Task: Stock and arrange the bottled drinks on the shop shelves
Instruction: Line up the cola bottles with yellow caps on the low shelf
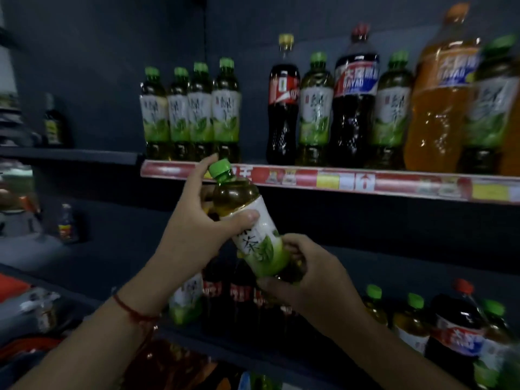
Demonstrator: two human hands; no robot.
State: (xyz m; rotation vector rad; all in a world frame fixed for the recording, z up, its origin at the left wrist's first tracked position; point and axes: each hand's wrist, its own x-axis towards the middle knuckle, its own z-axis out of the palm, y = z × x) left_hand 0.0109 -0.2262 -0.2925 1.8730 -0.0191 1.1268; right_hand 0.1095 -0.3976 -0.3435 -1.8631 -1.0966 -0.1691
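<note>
I hold a green tea bottle with a green cap, tilted with its cap up and to the left, just below the upper shelf. My left hand grips its upper half, thumb across the white label. My right hand holds its bottom end. On the upper shelf stands a row of several green tea bottles at the left. To the right, more tea bottles stand mixed with a slim cola bottle, a large dark cola bottle and a big orange soda bottle.
A gap on the upper shelf lies between the tea row and the slim cola. The lower shelf carries cola bottles, tea bottles and a large cola bottle. Dark side shelves at the left hold small bottles.
</note>
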